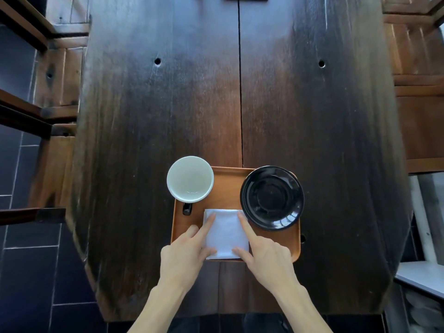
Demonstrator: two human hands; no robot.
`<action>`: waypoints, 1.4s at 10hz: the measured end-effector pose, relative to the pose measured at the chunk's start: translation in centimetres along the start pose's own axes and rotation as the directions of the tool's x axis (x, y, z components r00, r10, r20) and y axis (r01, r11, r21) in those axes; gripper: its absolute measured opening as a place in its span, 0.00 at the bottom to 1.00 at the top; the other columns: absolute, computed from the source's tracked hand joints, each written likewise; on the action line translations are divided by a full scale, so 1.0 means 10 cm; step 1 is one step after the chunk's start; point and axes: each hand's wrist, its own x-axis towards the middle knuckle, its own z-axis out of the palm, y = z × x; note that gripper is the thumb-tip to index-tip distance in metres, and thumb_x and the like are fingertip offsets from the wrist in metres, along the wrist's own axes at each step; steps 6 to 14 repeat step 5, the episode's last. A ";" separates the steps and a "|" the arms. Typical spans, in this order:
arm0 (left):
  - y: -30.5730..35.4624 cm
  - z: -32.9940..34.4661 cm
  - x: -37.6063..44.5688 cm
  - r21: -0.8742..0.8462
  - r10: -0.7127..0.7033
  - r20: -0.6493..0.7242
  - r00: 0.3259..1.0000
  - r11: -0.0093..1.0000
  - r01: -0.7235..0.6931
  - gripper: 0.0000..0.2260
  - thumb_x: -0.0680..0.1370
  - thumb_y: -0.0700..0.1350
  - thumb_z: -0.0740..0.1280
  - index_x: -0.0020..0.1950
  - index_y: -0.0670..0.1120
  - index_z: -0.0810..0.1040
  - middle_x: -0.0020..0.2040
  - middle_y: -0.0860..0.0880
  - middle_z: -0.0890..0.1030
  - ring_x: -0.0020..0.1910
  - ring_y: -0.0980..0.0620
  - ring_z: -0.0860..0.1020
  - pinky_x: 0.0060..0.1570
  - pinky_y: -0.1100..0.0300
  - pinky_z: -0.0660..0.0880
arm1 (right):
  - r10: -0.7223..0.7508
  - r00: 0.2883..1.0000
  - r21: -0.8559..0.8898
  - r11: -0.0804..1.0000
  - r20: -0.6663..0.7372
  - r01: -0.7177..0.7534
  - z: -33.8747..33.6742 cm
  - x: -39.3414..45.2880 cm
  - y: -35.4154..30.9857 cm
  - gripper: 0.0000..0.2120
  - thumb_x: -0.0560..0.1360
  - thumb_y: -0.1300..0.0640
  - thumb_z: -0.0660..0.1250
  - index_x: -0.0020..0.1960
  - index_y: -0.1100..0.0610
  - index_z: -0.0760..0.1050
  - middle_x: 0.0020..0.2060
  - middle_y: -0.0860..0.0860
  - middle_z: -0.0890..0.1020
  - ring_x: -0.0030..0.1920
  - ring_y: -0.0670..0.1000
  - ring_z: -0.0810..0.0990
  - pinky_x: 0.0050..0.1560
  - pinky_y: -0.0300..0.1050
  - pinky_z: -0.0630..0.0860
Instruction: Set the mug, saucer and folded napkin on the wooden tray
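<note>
A wooden tray (222, 181) lies at the near middle of the dark table. On its left part stands a mug (189, 182), white inside, with a dark handle pointing toward me. A black saucer (272, 197) rests on the tray's right part, overhanging the right rim. Between them lies a white folded napkin (225, 233) on the tray's near half. My left hand (186, 253) touches the napkin's left edge with a straight forefinger and thumb. My right hand (265, 254) touches its right edge the same way.
The long dark wooden table (240, 92) stretches away from me, with a seam down its middle. Wooden benches or chairs (57, 75) flank it on both sides. A dark tiled floor (24, 272) shows at the left.
</note>
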 end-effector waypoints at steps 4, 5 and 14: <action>0.01 -0.09 0.08 -0.071 -0.048 0.122 0.991 0.996 0.057 0.35 0.80 0.52 0.66 0.79 0.63 0.48 0.47 0.56 0.75 0.46 0.55 0.77 0.41 0.60 0.78 | -0.014 0.999 0.032 0.999 -0.048 0.016 0.15 -0.06 -0.01 0.38 0.79 0.39 0.62 0.83 0.48 0.48 0.32 0.47 0.82 0.30 0.47 0.80 0.32 0.41 0.76; 0.02 -0.14 0.05 -0.095 -0.028 0.122 0.992 0.995 0.039 0.34 0.80 0.55 0.65 0.79 0.64 0.46 0.46 0.57 0.74 0.43 0.55 0.77 0.39 0.64 0.75 | 0.002 1.000 0.121 0.993 0.023 -0.004 0.09 -0.07 -0.03 0.37 0.82 0.40 0.57 0.81 0.43 0.37 0.41 0.47 0.83 0.39 0.47 0.82 0.41 0.42 0.79; 0.02 -0.14 0.05 -0.095 -0.028 0.122 0.992 0.995 0.039 0.34 0.80 0.55 0.65 0.79 0.64 0.46 0.46 0.57 0.74 0.43 0.55 0.77 0.39 0.64 0.75 | 0.002 1.000 0.121 0.993 0.023 -0.004 0.09 -0.07 -0.03 0.37 0.82 0.40 0.57 0.81 0.43 0.37 0.41 0.47 0.83 0.39 0.47 0.82 0.41 0.42 0.79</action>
